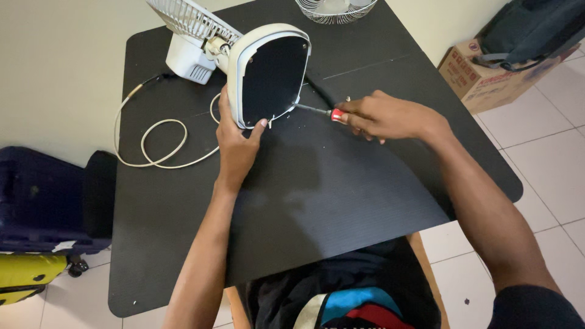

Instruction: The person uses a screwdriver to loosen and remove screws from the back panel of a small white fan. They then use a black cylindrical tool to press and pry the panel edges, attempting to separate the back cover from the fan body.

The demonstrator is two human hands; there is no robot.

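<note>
My left hand (236,141) grips the lower edge of the fan base (268,74), which lies tipped on the black table (317,195). My right hand (384,116) is closed on a screwdriver (317,111), its tip at the base's rim. A white cord (152,143) loops just left.

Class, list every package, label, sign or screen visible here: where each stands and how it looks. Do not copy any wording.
Cardboard box: on the tiled floor at upper right, beside the black table; brown, boxy, red printing on its side, dark bag resting on top.
No signs or screens visible.
</note>
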